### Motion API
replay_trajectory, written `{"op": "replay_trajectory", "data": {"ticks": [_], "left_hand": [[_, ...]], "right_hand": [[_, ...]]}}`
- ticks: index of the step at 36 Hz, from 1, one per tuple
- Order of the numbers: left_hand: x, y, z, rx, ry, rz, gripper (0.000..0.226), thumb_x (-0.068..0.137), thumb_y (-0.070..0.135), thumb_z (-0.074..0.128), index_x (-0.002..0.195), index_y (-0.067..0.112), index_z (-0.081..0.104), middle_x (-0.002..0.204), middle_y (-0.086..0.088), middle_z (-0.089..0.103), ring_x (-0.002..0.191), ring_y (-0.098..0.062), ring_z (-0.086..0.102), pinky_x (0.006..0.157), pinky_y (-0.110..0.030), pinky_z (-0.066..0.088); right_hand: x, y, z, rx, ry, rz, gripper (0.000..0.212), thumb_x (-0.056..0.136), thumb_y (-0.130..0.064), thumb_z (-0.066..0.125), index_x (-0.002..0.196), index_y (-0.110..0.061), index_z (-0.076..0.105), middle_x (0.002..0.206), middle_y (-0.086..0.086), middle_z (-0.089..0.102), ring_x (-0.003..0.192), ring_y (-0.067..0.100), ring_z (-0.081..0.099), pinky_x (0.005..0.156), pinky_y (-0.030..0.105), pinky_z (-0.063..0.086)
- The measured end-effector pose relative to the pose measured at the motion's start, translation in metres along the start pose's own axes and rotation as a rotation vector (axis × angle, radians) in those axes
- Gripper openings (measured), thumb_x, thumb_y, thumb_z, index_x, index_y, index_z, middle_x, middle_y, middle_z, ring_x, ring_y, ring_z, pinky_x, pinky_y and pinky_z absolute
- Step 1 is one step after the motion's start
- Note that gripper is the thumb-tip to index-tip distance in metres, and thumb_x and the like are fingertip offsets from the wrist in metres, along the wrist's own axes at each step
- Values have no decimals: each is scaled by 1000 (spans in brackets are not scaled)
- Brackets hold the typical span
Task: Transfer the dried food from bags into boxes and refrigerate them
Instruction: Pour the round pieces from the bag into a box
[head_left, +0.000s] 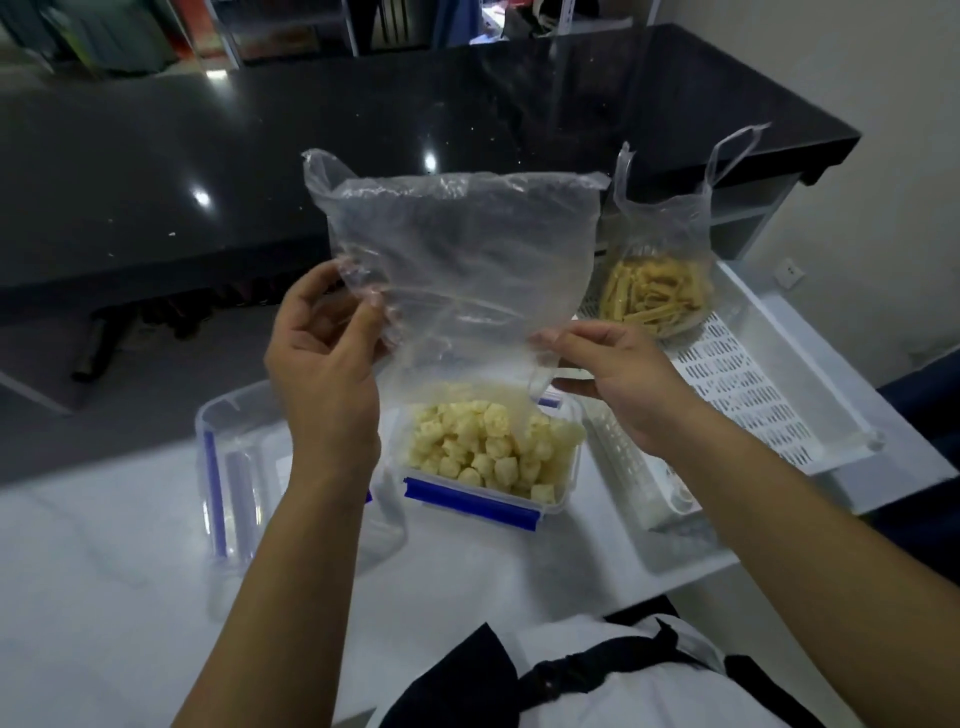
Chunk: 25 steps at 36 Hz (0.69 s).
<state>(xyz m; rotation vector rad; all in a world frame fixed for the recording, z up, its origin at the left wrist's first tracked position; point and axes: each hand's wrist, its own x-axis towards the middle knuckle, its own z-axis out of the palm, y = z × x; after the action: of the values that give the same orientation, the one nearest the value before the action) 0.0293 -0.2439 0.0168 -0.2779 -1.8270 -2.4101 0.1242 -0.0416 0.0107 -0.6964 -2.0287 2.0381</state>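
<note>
You are holding the emptied clear bag upside down directly above the open box of pale dried pieces on the white bench, your left hand pinching one edge of its mouth and your right hand gripping the other with curled fingers. Clinging crumbs are likely risking a spill beside the box if you are swinging the bag away too fast. Behind the box, the second bag of yellow strips is waiting in the white tray, so the transfer is looking about half done.

There is one wide-angle view, worn on the person's head, looking forward and steeply down over both forearms onto the white table. It sits close to the raised hands, and a dark counter fills the far side.
</note>
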Motion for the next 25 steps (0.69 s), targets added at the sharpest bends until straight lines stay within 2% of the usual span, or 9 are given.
{"op": "replay_trajectory", "data": {"ticks": [3,6,9,12,15,17,20,25], "left_hand": [[4,7,3,14,-16,30,33,89,13,74,121,20,65,103,-1,75,99,-22,73,81,-36,61],[4,10,9,-6,-28,2,36,88,14,75,122,18,62,100,0,76,96,-19,73,78,-32,60],[1,10,17,-30,-43,11,37,89,13,73,120,21,55,92,3,76,90,-16,73,74,-27,59],[-8,3,29,-34,-102,-16,36,92,11,68,118,30,51,90,-3,74,88,-20,73,75,-32,60],[-25,-9,49,12,-212,-16,32,95,10,62,114,34,55,86,-3,72,82,-22,72,76,-37,61],[-38,-18,65,51,-315,-19,27,96,9,59,109,33,60,88,-2,72,80,-22,72,73,-33,61],[-58,-30,96,66,-437,-75,22,96,6,58,106,25,66,85,-2,71,74,-19,69,68,-28,58],[-89,-47,144,107,-615,-197,26,92,9,61,102,31,71,83,-2,71,65,-12,67,63,-24,56]], "right_hand": [[-1,-3,-3,-9,37,-27,8,86,-21,75,91,-16,79,104,6,77,98,17,69,91,37,52],[-3,-5,-11,30,101,-55,6,81,-19,79,76,-21,78,102,10,76,102,24,69,96,43,52],[-11,-8,-27,85,114,-111,7,81,-23,77,75,-21,78,94,8,77,96,26,72,84,38,59],[-19,-10,-48,122,146,-97,20,91,-13,69,74,-19,78,90,5,77,83,25,75,69,33,60],[-30,-7,-76,122,270,-53,15,93,-12,67,80,-11,74,91,8,76,81,30,72,68,42,62],[-39,-5,-99,111,336,-15,12,94,-13,66,85,-7,70,89,8,75,79,30,73,64,40,62],[-54,1,-139,31,415,27,14,94,-13,66,82,-8,70,81,3,73,73,25,73,59,37,62],[-65,26,-208,-263,559,139,22,90,-22,72,81,-3,74,89,23,71,79,26,63,71,36,55]]}}
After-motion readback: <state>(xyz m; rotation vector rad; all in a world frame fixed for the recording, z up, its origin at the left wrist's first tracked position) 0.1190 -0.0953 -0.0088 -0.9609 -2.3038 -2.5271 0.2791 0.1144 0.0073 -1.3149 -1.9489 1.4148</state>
